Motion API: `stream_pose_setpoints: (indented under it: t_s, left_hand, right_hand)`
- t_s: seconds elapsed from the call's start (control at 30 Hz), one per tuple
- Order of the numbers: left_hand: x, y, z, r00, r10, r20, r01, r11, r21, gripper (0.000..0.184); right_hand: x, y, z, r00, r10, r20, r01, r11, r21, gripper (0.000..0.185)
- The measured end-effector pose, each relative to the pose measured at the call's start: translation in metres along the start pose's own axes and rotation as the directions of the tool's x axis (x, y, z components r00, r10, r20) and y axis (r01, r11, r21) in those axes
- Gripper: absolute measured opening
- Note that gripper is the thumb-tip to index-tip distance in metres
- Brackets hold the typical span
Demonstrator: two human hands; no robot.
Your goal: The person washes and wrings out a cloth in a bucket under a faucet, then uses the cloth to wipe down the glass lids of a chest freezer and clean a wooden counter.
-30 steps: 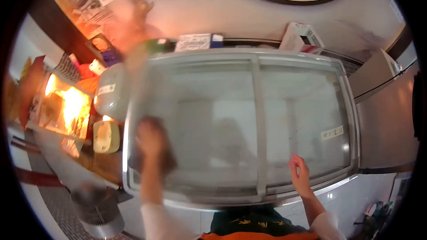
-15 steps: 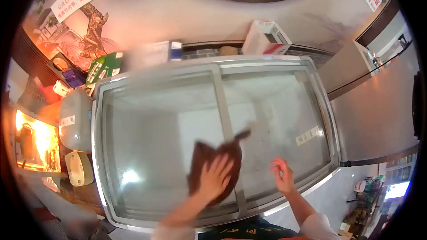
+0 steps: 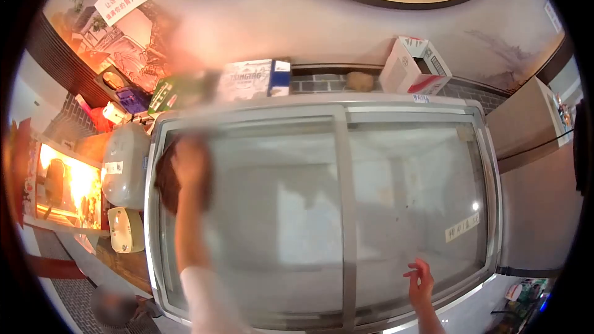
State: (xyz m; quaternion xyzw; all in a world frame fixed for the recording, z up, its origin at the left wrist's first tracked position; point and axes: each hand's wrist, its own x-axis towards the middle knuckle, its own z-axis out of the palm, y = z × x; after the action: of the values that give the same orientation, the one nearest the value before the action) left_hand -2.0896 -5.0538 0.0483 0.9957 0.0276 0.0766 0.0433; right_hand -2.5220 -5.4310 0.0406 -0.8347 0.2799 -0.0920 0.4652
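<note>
cloth [image 3: 164, 180] on freezer [image 3: 344, 210], left; carton [image 3: 402, 73] behind; tub [image 3: 126, 230] left, seemingly on table [image 3: 127, 265]

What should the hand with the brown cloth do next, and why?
Probably slide the brown cloth to the right over the glass: the left hand has it at the far left corner, beside the frame, and most of the glass lies rightward.
</note>
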Motion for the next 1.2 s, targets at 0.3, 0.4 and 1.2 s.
stream_pose_setpoints:
  t_s: [0.3, 0.4, 1.2]
  left_hand:
    - [-0.078, 0.252, 0.061, 0.724, 0.653, -0.222, -0.690, 0.682, -0.244, 0.055]
    - [-0.057, 0.223, 0.069, 0.649, 0.736, -0.192, -0.754, 0.590, -0.289, 0.047]
    - [-0.311, -0.217, -0.050, 0.963, 0.109, 0.247, -0.127, 0.990, 0.059, 0.053]
  right_hand:
    - [0.009, -0.032, 0.001, 0.996, -0.090, -0.016, 0.088, 0.992, -0.093, 0.023]
    - [0.014, -0.045, -0.004, 0.985, -0.170, 0.018, 0.171, 0.972, -0.160, 0.023]
    - [0.005, -0.031, 0.007, 0.971, -0.194, 0.142, 0.193, 0.981, 0.020, 0.023]
